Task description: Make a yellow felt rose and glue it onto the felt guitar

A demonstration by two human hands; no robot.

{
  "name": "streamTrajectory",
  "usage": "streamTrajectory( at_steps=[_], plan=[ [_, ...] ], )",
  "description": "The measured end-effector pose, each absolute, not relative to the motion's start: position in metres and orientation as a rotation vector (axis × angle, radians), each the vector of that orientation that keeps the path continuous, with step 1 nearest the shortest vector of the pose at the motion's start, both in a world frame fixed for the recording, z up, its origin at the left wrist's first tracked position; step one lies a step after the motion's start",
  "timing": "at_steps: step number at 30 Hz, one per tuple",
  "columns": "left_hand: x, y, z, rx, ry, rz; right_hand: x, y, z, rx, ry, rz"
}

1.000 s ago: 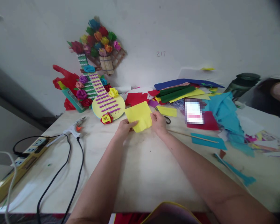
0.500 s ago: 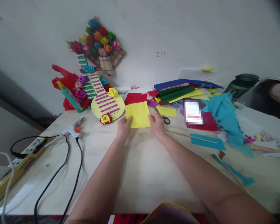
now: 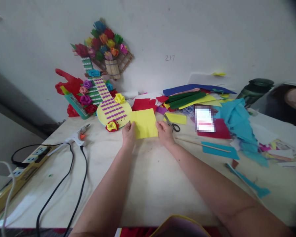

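Observation:
A yellow square of crepe paper is stretched between both hands over the middle of the table. My left hand pinches its left edge, thumb on top. At the right edge, my right hand grips it the same way. Just past my right hand lie black-handled scissors, partly on a smaller yellow paper piece. Left of the paper leans a yellow guitar-shaped craft with purple strips and paper flowers.
A glue gun with a black cord lies at the left by a power strip. Stacked coloured paper, a wooden stick, blue crepe paper and a dark bottle occupy the right. A green glue bottle stands back left.
The yellow paper has widened between my hands and come slightly nearer to me. My left hand has shifted a little to the left; the scissors show more.

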State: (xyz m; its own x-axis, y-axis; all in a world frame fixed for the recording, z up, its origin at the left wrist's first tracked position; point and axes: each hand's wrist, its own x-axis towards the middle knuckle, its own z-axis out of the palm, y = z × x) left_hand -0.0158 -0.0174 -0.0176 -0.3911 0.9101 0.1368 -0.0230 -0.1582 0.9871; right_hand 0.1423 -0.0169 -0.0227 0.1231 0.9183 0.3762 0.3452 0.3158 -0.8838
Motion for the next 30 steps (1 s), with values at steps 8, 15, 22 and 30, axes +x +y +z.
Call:
streamTrajectory(
  at_steps=[8,15,22,30],
  plan=[
    [-0.0135,-0.0209,-0.0130,1.080,1.329,1.629,0.1424,-0.0149,-0.0220,-1.137,-1.261,0.949],
    [-0.0136,-0.0198,-0.0149,1.084,1.261,1.643,0.1428,-0.0102,-0.0249,-1.106,-1.199,1.116],
    [-0.0113,-0.0190,-0.0147,1.071,1.274,1.536,0.1419,-0.0127,-0.0244,-1.136,-1.363,1.033],
    [-0.0164,-0.0152,-0.0197,1.174,1.534,1.499,0.1415,-0.0194,-0.0197,-1.353,-1.567,0.293]
  ],
)
